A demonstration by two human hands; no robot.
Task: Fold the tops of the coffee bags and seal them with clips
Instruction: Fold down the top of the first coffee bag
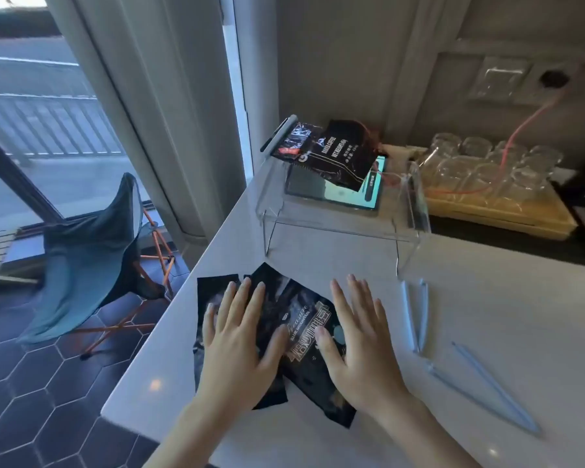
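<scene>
**Both palms flat on the bags**

The coffee bags (298,332) lie overlapped near the counter's (487,332) left edge, apparently unfolded. Left hand (240,336) and right hand (355,339) press them, fingers spread, holding nothing. Blue clips (416,315) lie right of the bags, nearer the right hand.

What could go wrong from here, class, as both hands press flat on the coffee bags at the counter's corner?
1. The coffee bags overlap near the counter edge; one might slide off.
2. The blue clips lie right of the right hand, so reaching could release the bags.
</scene>
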